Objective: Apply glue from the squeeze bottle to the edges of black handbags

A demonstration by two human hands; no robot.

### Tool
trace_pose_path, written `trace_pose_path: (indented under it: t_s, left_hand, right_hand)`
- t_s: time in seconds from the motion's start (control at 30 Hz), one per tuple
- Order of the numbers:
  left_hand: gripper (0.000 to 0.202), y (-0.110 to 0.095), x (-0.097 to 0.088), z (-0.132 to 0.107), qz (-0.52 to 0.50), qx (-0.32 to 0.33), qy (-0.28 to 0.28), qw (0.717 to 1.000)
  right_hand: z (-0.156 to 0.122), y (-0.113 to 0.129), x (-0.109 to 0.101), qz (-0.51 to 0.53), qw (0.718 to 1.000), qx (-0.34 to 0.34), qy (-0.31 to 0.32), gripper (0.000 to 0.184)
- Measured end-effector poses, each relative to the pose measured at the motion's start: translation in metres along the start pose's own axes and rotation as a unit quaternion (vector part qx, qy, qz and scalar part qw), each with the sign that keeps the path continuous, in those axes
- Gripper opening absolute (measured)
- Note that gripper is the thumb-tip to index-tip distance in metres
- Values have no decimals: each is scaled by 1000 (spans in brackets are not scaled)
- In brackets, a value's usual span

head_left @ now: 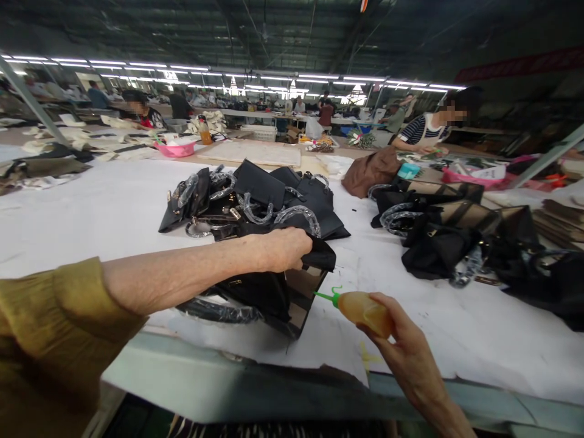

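Note:
My left hand [286, 248] is closed on the top flap of a black handbag [269, 292] that lies at the near edge of the white table [91, 213]. The bag's mouth gapes open, showing a tan lining, and its handle is wrapped in clear plastic. My right hand [406, 347] grips an orange squeeze bottle [365, 310] with a green nozzle. The nozzle points left toward the bag's open edge, a short gap away from it.
A pile of black handbags [255, 198] with wrapped handles lies behind the held bag. More black and tan bags [465, 231] sit to the right, a brown bag [369, 170] farther back. A pink bowl [176, 148] stands at the back. Other people work at far tables.

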State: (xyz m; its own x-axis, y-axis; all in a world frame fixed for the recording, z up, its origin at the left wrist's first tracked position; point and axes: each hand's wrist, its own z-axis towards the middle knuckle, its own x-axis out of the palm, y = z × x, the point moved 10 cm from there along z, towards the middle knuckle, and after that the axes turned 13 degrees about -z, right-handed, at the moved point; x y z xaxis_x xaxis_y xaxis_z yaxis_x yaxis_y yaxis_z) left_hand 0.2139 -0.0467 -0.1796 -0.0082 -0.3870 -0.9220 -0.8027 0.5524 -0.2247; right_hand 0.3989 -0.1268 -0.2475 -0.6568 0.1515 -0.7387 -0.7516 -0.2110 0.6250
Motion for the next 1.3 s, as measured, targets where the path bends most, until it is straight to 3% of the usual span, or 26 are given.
trace_pose_path:
  t_s: [0.2, 0.67, 1.3]
  left_hand:
    - [17, 0, 7, -11, 0, -6, -10, 1000]
    - [18, -2, 26, -49, -21, -22, -34, 999]
    - [14, -7, 46, -72, -15, -36, -33, 999]
  right_hand:
    - [-4, -6, 14, 11, 1000, 13, 22, 35]
    - [-16, -43, 33, 81, 985, 127, 78, 48]
    - [-32, -41, 36, 138, 962, 189, 137, 51]
